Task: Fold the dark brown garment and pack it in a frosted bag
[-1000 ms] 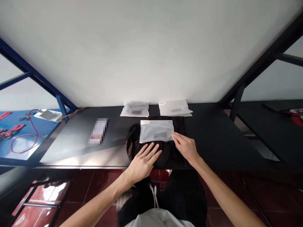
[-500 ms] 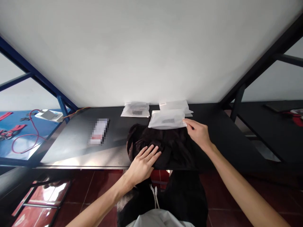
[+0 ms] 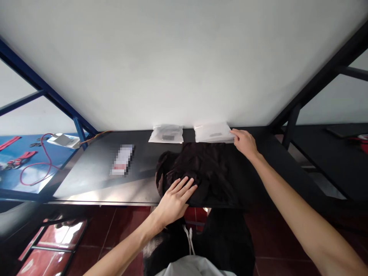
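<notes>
My left hand (image 3: 176, 199) lies flat with its fingers stretched out on a crumpled black cloth garment (image 3: 207, 168) at the table's front edge. At the back, my right hand (image 3: 245, 143) pinches the right corner of a frosted plastic zip bag (image 3: 214, 132), which rests against the wall over other bags of the same kind. A dark label shows through its front. Left of it stands a second frosted zip bag (image 3: 166, 134), touched by neither hand.
A blurred-out phone-like object (image 3: 122, 160) lies on the left of the black table (image 3: 94, 168). Blue and black metal frames (image 3: 79, 128) flank the table. Beyond the left one, a blue surface (image 3: 43, 153) carries red straps and a cable.
My right hand has moved the frosted zip bag back and slightly right, off the black garment and onto the bags by the wall. My left hand has stayed in place.
</notes>
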`<action>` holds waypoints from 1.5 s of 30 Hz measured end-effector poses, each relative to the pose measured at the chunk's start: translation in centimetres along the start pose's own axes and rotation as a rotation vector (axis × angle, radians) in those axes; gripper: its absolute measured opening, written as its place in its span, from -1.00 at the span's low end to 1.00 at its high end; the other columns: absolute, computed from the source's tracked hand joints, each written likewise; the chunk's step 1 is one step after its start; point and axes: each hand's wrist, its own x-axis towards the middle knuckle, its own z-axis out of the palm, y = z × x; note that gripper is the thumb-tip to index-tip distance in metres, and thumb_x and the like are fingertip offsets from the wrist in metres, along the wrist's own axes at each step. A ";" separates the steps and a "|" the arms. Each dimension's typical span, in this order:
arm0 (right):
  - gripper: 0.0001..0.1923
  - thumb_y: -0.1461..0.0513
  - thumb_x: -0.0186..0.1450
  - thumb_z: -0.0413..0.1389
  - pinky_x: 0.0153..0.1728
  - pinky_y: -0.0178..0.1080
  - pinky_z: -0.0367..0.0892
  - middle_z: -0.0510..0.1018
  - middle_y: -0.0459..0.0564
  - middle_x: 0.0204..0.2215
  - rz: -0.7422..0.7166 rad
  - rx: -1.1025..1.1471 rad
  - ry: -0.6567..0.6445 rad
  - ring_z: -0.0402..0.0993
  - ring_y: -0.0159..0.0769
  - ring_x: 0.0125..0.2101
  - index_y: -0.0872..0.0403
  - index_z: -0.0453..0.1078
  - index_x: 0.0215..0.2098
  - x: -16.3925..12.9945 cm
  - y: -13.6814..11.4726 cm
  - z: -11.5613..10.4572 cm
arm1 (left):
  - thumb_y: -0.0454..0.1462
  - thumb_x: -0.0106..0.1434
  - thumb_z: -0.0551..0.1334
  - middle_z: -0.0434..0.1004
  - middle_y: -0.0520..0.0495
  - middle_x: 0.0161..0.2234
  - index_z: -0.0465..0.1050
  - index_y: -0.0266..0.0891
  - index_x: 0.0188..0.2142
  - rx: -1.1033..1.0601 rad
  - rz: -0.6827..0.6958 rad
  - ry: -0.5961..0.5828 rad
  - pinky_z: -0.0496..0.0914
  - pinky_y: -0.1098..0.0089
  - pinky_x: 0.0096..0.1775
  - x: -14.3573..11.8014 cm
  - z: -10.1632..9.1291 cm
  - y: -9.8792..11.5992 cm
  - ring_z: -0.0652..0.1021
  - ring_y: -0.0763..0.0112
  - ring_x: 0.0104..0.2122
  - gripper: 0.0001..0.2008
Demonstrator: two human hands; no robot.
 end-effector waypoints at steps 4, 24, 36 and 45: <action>-0.43 0.45 0.13 0.01 -0.01 0.04 0.55 0.71 0.04 -0.01 0.002 0.047 0.085 0.62 0.02 -0.04 -0.04 0.63 -0.02 -0.9 -0.9 -0.9 | -0.47 0.15 0.14 0.19 -0.10 0.45 0.21 -0.13 0.41 -0.055 -0.035 0.013 0.17 0.03 0.43 0.2 -0.3 0.2 0.19 0.16 0.46 -0.19; -0.70 0.36 0.26 0.03 -0.17 -0.10 0.55 0.71 -0.06 -0.34 -0.096 0.462 -0.089 0.64 -0.15 -0.26 -0.08 0.56 -0.43 -8.3 -6.7 -2.6 | -0.28 0.30 0.26 0.62 -0.14 -0.17 0.42 -0.16 -0.16 -0.373 -0.709 0.310 0.43 0.27 -0.13 14.1 -5.5 3.4 0.63 0.11 -0.11 -0.88; -0.72 0.25 0.21 0.02 -0.24 -0.17 0.53 0.72 -0.08 -0.40 0.256 0.508 -0.017 0.66 -0.16 -0.33 -0.06 0.59 -0.44 -8.3 -6.8 -3.5 | -0.16 0.32 0.34 0.50 -0.23 0.03 0.45 -0.20 -0.03 -0.356 -0.634 0.105 0.50 0.20 -0.12 16.7 -1.9 6.3 0.66 0.05 -0.14 -0.72; -0.85 0.15 0.39 0.10 -0.36 -0.17 0.46 0.63 -0.05 -0.40 0.027 0.506 -0.054 0.53 -0.19 -0.43 -0.05 0.51 -0.27 -8.6 -8.3 -4.7 | -0.26 0.23 0.31 0.45 0.06 -0.46 0.35 -0.17 -0.41 -1.009 -0.648 0.399 0.41 0.44 -0.49 16.5 -0.7 3.3 0.51 0.42 -0.55 -0.85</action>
